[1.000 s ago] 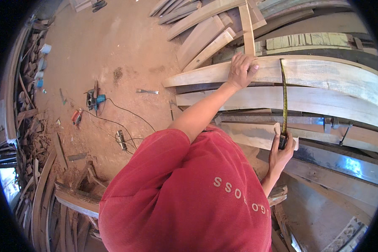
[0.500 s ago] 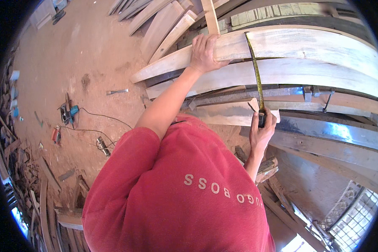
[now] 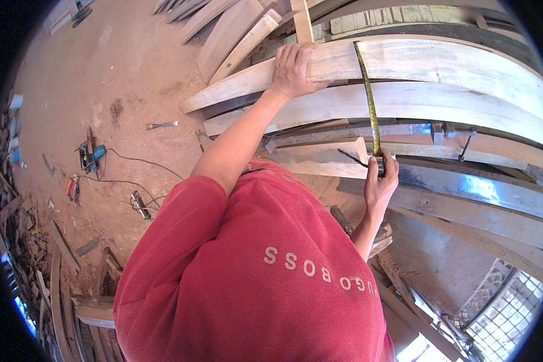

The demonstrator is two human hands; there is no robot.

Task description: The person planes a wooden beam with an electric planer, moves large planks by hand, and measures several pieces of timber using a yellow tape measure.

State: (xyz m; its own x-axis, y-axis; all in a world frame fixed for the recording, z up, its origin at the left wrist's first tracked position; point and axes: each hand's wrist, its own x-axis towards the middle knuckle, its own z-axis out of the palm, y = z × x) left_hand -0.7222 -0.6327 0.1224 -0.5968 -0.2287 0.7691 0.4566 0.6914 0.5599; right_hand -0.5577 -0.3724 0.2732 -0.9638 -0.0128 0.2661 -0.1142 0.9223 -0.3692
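Note:
My left hand (image 3: pixel 292 72) grips a long pale wooden plank (image 3: pixel 416 59) near its left end. Its fingers lie over the plank's face, with the thumb by the near edge. In my right hand (image 3: pixel 380 188) is a tape measure (image 3: pixel 380 164), mostly covered by the fingers, with a black strap trailing from it to the left. The yellow blade (image 3: pixel 368 90) is pulled out across the held plank and a second pale plank (image 3: pixel 446 104). The blade's end sits at the held plank's far edge.
A metal bar clamp (image 3: pixel 438 134) and more boards lie under my right hand's side. Curved boards (image 3: pixel 230 42) are stacked at the far left of the bench. On the dusty floor are a corded power tool (image 3: pixel 89 155), a chisel-like tool (image 3: pixel 163 125) and scrap wood (image 3: pixel 63 241).
The view has shifted slightly. My right hand has turned a little around the tape measure, and its black strap has swung to the left. My left hand keeps its grip on the plank.

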